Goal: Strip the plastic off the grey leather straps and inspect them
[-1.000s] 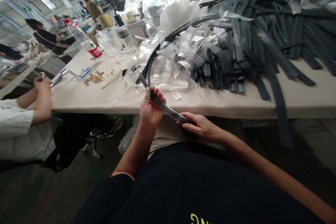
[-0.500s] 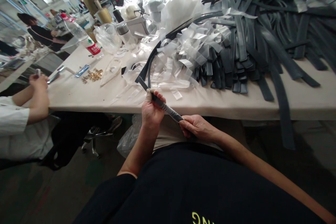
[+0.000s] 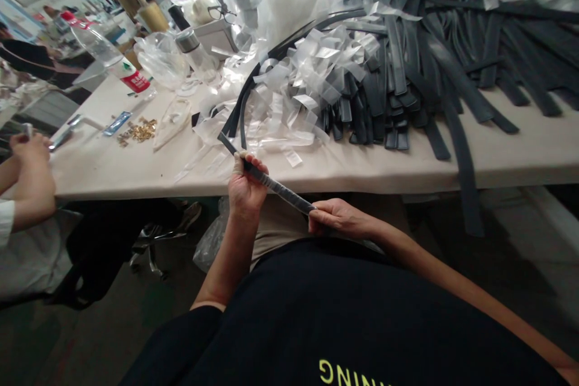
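Observation:
A dark grey strap (image 3: 288,195) with a clear film over part of it is stretched on a slant between my two hands, in front of the table edge. My left hand (image 3: 247,188) is closed around its upper part, thumb on top; a finger covering shows on the thumb. Lower down, my right hand (image 3: 337,217) pinches the strap's other end, which is hidden in the fingers. Beyond my left hand the strap runs on toward a long dark strip (image 3: 244,93) curving across the table. Clear film pieces (image 3: 275,114) lie heaped behind it.
Many dark straps (image 3: 488,66) are piled at the right, one hanging over the table edge (image 3: 452,184). Small gold metal pieces (image 3: 143,130), a blue packet (image 3: 117,123), a plastic bottle (image 3: 106,54) and a jar (image 3: 195,54) stand or lie at left. A co-worker's hand (image 3: 31,148) is at far left.
My view has shifted, so the table appears farther left and slightly higher. My hands have drawn a little farther apart, and more of the film-covered strap shows between them.

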The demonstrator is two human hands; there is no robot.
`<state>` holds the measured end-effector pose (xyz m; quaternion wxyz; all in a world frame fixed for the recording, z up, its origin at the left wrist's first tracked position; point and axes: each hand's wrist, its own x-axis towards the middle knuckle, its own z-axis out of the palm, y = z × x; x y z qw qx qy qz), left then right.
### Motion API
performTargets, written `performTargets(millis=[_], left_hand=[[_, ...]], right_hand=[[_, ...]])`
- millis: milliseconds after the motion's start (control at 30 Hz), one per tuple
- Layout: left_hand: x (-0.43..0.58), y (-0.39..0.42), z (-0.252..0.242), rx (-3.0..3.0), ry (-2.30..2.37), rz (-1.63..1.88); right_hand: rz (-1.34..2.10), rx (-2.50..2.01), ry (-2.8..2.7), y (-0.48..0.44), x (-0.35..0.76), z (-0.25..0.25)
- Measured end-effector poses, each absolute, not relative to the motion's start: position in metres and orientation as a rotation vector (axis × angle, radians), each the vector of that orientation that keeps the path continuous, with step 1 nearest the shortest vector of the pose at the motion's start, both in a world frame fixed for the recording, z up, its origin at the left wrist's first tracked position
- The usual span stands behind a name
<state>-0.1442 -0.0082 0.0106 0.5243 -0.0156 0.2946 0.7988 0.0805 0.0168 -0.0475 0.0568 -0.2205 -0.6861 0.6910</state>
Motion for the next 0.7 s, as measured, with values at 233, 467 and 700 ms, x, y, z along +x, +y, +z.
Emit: performTargets(millis=[233,467,700], left_hand=[[-0.179,-0.008,0.017,-0.035,0.664,2.045],[-0.179,-0.003,0.032,0.059,0.761,2.074],[-0.092,0.012,0.051,0.689,1.159,1.922]], right_hand=[[2.215,-0.963,-1.948,0.016,0.167,-0.078],[2.086,-1.376,-1.660,-0.030,0.257,-0.067],[1.129,-1.880,-1.754,-0.090,0.340,0.002]])
